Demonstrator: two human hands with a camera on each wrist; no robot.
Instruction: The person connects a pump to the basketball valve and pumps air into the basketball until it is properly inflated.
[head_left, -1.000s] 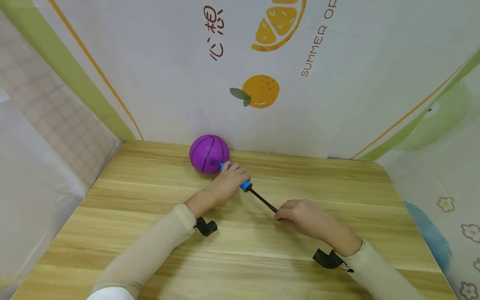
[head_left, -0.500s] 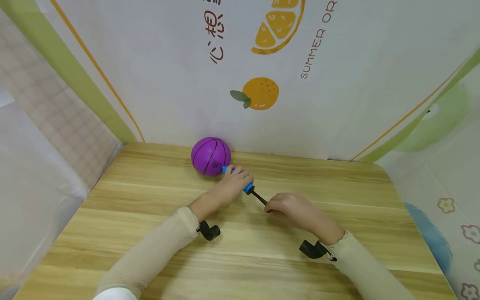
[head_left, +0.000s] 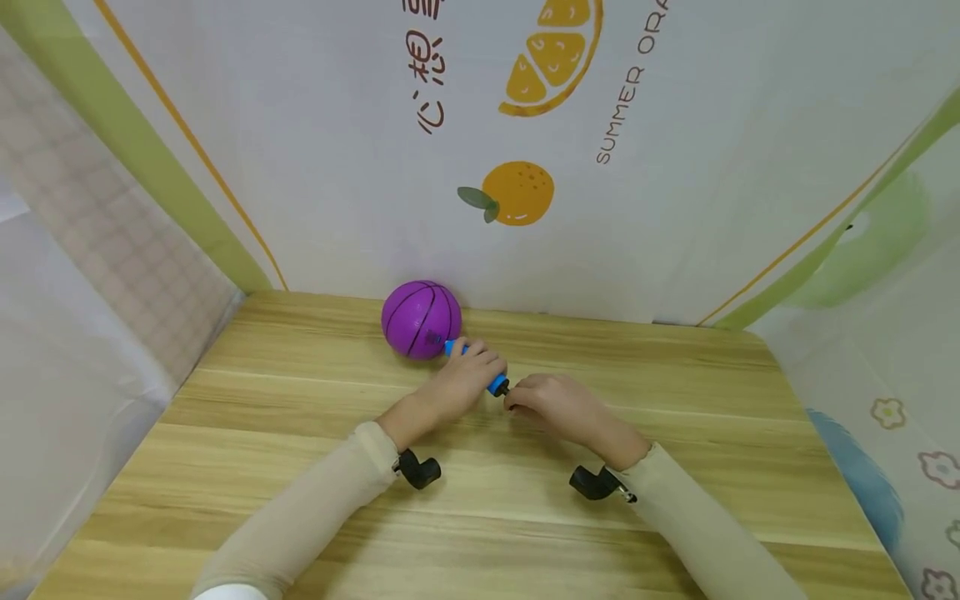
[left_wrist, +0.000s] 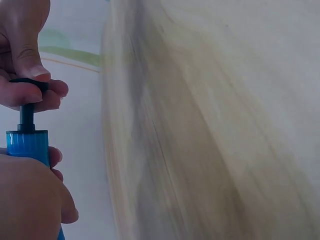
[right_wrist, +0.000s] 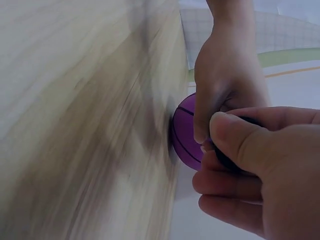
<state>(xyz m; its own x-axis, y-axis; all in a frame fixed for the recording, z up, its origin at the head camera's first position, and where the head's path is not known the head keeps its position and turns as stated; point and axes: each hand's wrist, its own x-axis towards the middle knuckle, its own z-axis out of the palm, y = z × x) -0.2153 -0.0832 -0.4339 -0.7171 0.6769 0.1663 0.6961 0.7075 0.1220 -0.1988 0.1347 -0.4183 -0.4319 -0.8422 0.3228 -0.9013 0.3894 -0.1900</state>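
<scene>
A purple ball (head_left: pixel 420 321) with black basketball lines sits near the table's back edge. My left hand (head_left: pixel 462 381) grips the blue barrel of a hand pump (left_wrist: pixel 27 143), whose front end meets the ball's lower right side in the head view. My right hand (head_left: pixel 558 408) pinches the pump's black handle (left_wrist: pixel 31 83) between thumb and fingers. Only a short piece of the black rod (left_wrist: pixel 27 117) shows between handle and barrel. In the right wrist view, the ball (right_wrist: pixel 186 131) is partly hidden behind both hands.
The wood-grain table (head_left: pixel 480 533) reaches back to a white cloth (head_left: pixel 360 167) printed with oranges and lettering. More patterned cloth (head_left: pixel 885 350) hangs at the right side. A black wrist-camera mount (head_left: pixel 420 469) sticks out from the left sleeve, another (head_left: pixel 596 482) from the right.
My right hand has moved left and inward toward my left hand, and the pump's rod has slid almost fully into the barrel. The left hand keeps its grip beside the ball.
</scene>
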